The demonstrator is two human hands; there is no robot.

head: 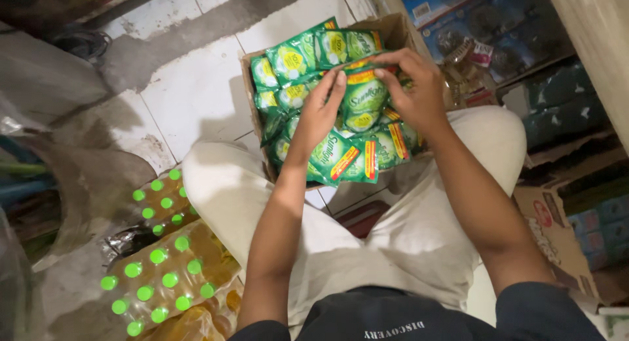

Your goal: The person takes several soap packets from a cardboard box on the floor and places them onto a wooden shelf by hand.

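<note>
Both hands work over an open cardboard box (393,33) that sits on the white tiled floor (190,92) at twelve o'clock from the person's knees. The box is filled with small green sachets; about fifteen show, though the heap hides any lower ones, so an exact count cannot be given. The left hand (319,115) and the right hand (416,89) pinch one green sachet (364,95) between them, the left at its nine o'clock edge, the right at its twelve and three o'clock edges. Both are grasping it with fingertips, not clenched. The sachet lies at the top of the heap, near the box's centre. A strip of three or so joined sachets (350,159) hangs over the near rim of the box at six o'clock from the held one.

At eight o'clock from the box lie wrapped packs of yellow oil bottles (167,272) with bright green caps; roughly twenty caps show, in two or three packs. At three o'clock a second cardboard box (557,229) stands, with shelves of goods (498,39) at two o'clock.
</note>
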